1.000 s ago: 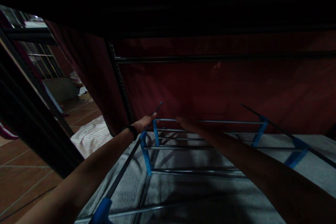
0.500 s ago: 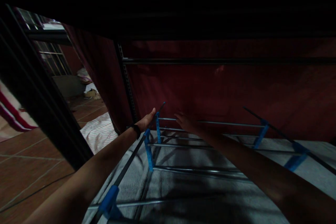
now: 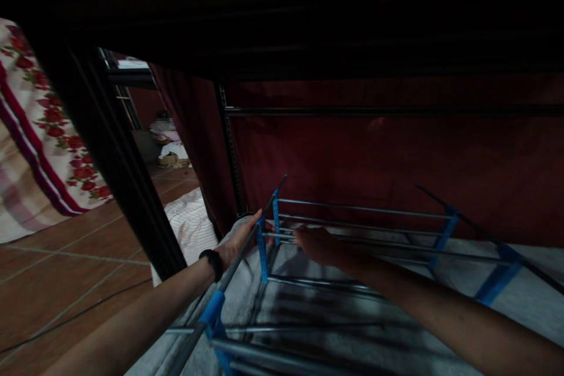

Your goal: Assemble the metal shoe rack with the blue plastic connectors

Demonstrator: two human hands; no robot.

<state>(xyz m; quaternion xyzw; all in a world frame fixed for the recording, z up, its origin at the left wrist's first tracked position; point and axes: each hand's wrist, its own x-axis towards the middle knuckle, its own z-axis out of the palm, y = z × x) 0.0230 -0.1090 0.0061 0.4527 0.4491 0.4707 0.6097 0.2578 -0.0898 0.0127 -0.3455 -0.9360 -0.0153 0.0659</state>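
A rack of thin grey metal tubes and blue plastic connectors lies on a grey blanket, under a dark frame. My left hand, with a dark band on its wrist, is closed around the rack's left side pole beside a blue connector. Its thumb lies along the pole and some fingers show behind it. My right hand is closed on one end of a metal tube, a little right of that connector. A second blue connector sits farther back on the same pole, and another nearer me.
A dark metal post stands at the left, with a floral cloth beyond it. Red cloth hangs behind a horizontal bar. A striped white cloth lies on the tiled floor. Dark beams run close overhead.
My right hand has come down from above the rack and closed on a tube. My left hand has moved back along the pole toward the nearer connector. The view has turned left.
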